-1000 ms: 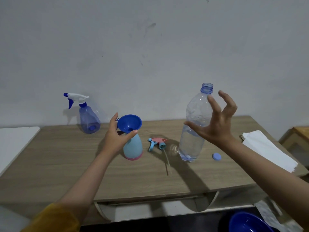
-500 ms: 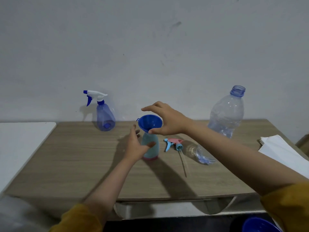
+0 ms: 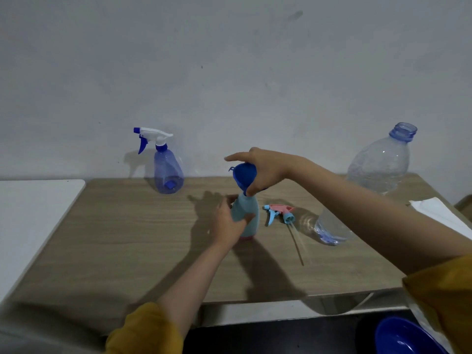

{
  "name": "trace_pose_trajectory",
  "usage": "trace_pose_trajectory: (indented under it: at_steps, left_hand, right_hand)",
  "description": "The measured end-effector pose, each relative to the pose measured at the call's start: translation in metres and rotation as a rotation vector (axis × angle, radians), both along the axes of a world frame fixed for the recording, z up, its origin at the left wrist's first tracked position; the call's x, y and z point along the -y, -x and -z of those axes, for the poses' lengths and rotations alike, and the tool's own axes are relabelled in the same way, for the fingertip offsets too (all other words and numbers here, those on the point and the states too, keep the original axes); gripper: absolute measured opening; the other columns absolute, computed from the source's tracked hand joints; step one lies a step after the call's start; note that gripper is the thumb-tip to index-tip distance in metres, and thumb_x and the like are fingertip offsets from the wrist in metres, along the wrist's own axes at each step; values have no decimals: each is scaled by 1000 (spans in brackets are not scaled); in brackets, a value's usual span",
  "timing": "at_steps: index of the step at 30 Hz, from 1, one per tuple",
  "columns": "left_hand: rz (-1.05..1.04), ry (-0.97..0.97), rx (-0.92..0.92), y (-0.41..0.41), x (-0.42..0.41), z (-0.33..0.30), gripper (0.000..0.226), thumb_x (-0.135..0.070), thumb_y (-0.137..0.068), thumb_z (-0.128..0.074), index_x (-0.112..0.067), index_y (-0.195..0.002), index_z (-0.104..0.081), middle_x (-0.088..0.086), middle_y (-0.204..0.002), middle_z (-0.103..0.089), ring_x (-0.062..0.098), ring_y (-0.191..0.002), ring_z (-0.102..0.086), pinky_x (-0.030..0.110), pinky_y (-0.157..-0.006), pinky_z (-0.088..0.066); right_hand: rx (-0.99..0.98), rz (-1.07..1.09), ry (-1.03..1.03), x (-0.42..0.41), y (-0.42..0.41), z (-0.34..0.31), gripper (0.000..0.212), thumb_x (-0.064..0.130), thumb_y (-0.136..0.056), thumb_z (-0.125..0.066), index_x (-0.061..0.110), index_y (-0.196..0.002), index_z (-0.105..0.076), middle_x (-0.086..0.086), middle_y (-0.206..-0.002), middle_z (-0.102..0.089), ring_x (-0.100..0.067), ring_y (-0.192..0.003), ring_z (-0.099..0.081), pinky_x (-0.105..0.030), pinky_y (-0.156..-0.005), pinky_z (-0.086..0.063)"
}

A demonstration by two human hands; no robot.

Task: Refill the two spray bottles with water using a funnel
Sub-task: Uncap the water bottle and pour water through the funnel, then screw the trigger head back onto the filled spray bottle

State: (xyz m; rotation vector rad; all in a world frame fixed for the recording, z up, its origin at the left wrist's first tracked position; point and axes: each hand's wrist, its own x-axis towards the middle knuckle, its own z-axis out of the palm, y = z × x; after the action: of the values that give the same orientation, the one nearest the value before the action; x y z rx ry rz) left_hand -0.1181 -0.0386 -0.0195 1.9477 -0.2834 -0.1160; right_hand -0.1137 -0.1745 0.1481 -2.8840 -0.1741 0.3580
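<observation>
On the wooden tabletop [image 3: 127, 251], the left hand [image 3: 227, 223] grips the light-blue spray bottle [image 3: 246, 215]; the right hand [image 3: 260, 172] pinches the blue funnel [image 3: 242, 175] seated in its neck.

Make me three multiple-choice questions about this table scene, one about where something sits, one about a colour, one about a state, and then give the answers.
1. Where does the loose trigger head lie?
A. on the table, right of the light blue bottle
B. screwed on that bottle
C. on the white paper

2. What colour is the funnel?
A. pink
B. dark blue
C. white

3. How is the big water bottle at the right?
A. capped
B. lying down
C. upright and uncapped

Answers: 1 A, it lies flat beside the light blue bottle, which the left hand grips. 2 B, the right hand pinches it. 3 C, its neck is open.
</observation>
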Motion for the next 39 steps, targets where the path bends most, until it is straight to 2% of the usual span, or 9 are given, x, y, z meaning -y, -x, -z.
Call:
trace_pose_trajectory:
  at_steps: [4, 9, 15, 19, 22, 26, 30, 36, 39]
  left_hand:
    - [8, 2, 42, -2, 0, 3, 53, -32, -65, -82, -27, -108, -52, -6, -110, -59, 12, -100, -56, 36, -82, -51]
    - [22, -17, 109, -5, -2, 4, 51, -33, -66, -82, -21, -105, -53, -4, -107, -58, 14, -97, -55, 35, -78, -50]
    - [27, 7, 170, -7, -5, 9, 48, -29, -66, -82, -18, -103, -54, 0, -109, -58, 19, -98, -57, 36, -82, -49]
    - [48, 7, 185, -7, -6, 10, 48, -30, -66, -81, -18, -104, -54, 1, -110, -58, 18, -98, -57, 35, -82, -49]
    - [61, -13, 187, -5, -7, 8, 49, -33, -68, -80, -19, -107, -53, -1, -112, -57, 14, -99, -55, 33, -82, -49]
    - [70, -29, 187, -5, -9, 6, 50, -35, -69, -79, -20, -109, -53, -3, -115, -56, 10, -99, -53, 33, -83, -50]
    - [68, -40, 189, -4, -9, 5, 51, -36, -70, -78, -19, -110, -53, -2, -116, -56, 9, -98, -53, 33, -83, -50]
    - [74, -62, 189, -1, -11, 4, 53, -38, -71, -78, -20, -113, -52, -3, -119, -55, 6, -99, -52, 27, -81, -47]
    - [74, -54, 198, 0, -12, 5, 53, -39, -71, -78, -20, -113, -52, -4, -120, -55, 8, -101, -53, 25, -80, -46]
  right_hand:
    - [85, 81, -143, 17, 20, -11, 95, 31, -67, -74, 47, -143, -20, -5, -123, -37, -24, -100, -53, -40, -88, -53]
    - [286, 272, -470, 37, 71, 3, 70, 11, -65, -78, 25, -124, -43, -5, -122, -46, -21, -107, -55, -35, -90, -54]
    - [439, 690, -658, 36, 125, 86, 69, 17, -48, -88, 10, -105, -50, 0, -103, -55, -14, -91, -58, -20, -70, -46]
    - [492, 884, -756, 21, 147, 146, 73, 15, -49, -93, 13, -108, -49, 2, -100, -52, -12, -85, -54, -13, -65, -41]
    - [524, 892, -773, 8, 158, 180, 76, 21, -52, -93, 19, -116, -52, 0, -112, -56, -14, -98, -57, -14, -73, -44]
    - [521, 876, -687, -14, 160, 207, 70, 36, -50, -92, 21, -108, -56, 3, -108, -59, -13, -97, -57, -23, -78, -49]
    - [516, 919, -639, -26, 158, 222, 72, 39, -50, -92, 21, -108, -52, 5, -107, -55, -14, -97, -56, -17, -75, -43]
    - [476, 854, -655, -25, 165, 211, 99, 41, -53, -91, 15, -134, -40, 4, -123, -48, -11, -113, -48, -22, -90, -42]
    - [725, 724, -606, -11, 165, 183, 73, 40, -71, -80, 10, -129, -50, 3, -118, -55, -10, -109, -52, -19, -89, -44]
